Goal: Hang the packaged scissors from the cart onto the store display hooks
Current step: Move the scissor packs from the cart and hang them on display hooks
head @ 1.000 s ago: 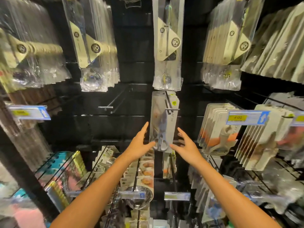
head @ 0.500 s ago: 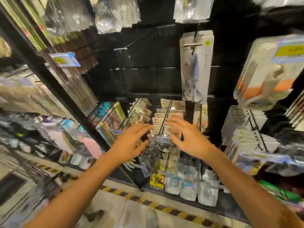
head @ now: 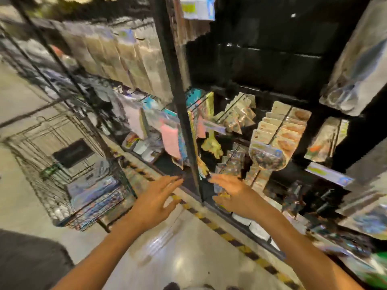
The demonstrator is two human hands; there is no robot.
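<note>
Both hands are held out over the floor (head: 182, 260) with fingers straight and spread, and neither has hold of anything. The left hand (head: 156, 203) hovers over the pale tiles near the yellow-and-black striped line (head: 228, 235) that runs along the foot of the display rack (head: 182, 114). The right hand (head: 234, 192) reaches across that line, its fingertips (head: 213, 181) just in front of the lowest hanging packets (head: 280, 132). Between the two hands stands the rack's dark upright post, and the gap between them is open. To the left a wire cart (head: 69, 164) stands on the floor, apart from the left hand, with open floor between the cart's near corner and the left forearm. Flat packages (head: 94, 191) lie in the cart's bottom; blur makes it impossible to tell whether these are the scissors. A clear pack at the upper right edge (head: 356, 65) hangs on the rack and seems to show scissor handles, but it is smeared and cut off by the frame. Most of the picture is blurred, so labels and packet contents cannot be read. A dark shape (head: 29, 258) fills the lower left corner, cut off by the frame.
</note>
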